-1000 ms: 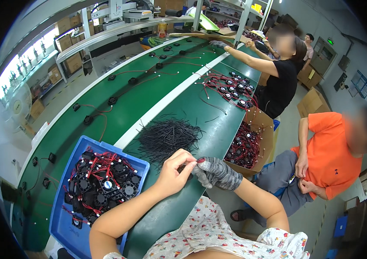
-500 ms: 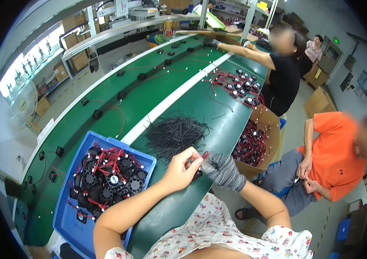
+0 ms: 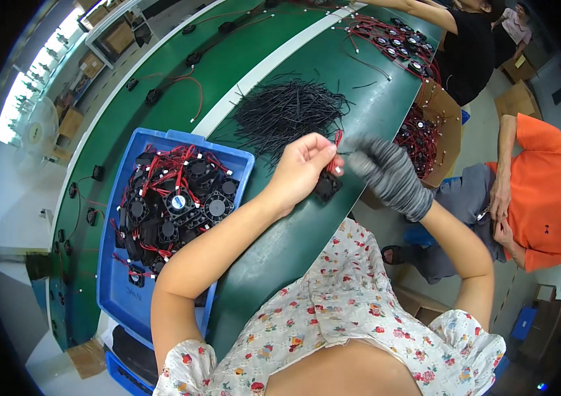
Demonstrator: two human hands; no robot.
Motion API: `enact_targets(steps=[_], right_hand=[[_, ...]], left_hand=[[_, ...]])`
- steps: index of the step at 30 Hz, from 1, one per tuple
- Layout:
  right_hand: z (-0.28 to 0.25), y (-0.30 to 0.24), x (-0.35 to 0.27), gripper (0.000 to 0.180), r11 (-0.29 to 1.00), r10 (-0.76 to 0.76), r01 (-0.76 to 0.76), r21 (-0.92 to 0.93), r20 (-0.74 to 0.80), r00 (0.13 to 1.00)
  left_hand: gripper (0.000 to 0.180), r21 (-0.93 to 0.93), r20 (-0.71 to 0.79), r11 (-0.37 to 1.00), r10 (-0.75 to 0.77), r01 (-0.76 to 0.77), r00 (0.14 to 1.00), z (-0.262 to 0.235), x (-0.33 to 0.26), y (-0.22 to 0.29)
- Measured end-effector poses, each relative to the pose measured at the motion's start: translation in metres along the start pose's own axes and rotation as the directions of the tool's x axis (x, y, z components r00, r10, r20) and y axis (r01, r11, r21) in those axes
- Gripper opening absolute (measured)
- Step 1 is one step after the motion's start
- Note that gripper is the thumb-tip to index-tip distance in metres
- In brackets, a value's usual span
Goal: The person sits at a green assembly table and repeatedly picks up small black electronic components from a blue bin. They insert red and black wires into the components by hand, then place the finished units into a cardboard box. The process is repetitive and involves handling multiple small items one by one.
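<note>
My bare left hand (image 3: 303, 166) is closed in a pinch on the folded red wires of a small black fan (image 3: 327, 187), which hangs just below the fingertips. Close beside it, my right hand (image 3: 394, 177) wears a grey knit glove. Its fingers are curled in toward the wires and partly blurred; what they grip is too small to make out. Beyond both hands lies a loose pile of thin black ties (image 3: 290, 112) on the green work surface. To the left, a blue bin (image 3: 244, 173) holds many black fans with red wires.
A green conveyor belt (image 3: 171, 115) carries spaced fans beyond a white divider (image 3: 254, 79). More wired fans (image 3: 399, 43) lie at the far right, above a cardboard box (image 3: 448, 135) of them. A person in orange (image 3: 537, 191) sits at right; another in black (image 3: 468, 56) reaches over the line.
The view has tilted downward, so the bench sits higher in the picture. The gloved right hand has drawn slightly apart from the left, and the fan below the left fingers now shows more fully.
</note>
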State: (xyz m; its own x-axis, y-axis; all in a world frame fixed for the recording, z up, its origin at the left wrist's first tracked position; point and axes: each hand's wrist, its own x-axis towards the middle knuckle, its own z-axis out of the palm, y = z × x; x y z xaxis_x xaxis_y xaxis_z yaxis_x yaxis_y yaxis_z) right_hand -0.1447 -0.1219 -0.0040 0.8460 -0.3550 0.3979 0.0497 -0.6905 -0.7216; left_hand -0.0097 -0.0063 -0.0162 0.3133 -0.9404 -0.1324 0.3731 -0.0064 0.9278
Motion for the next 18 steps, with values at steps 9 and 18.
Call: enact_targets(steps=[9,18], right_hand=[[0.016,-0.014,-0.002,0.021,0.732,0.360,-0.261,0.630,-0.032,0.932],[0.017,-0.006,-0.001,0.016,0.853,0.288,-0.202,0.481,-0.111,0.951]], left_hand=[[0.013,-0.124,0.020,0.992,-0.002,0.004,1.000,-0.002,0.000,0.002],[0.010,-0.102,0.080,0.984,-0.135,0.143,0.988,0.001,-0.005,0.007]])
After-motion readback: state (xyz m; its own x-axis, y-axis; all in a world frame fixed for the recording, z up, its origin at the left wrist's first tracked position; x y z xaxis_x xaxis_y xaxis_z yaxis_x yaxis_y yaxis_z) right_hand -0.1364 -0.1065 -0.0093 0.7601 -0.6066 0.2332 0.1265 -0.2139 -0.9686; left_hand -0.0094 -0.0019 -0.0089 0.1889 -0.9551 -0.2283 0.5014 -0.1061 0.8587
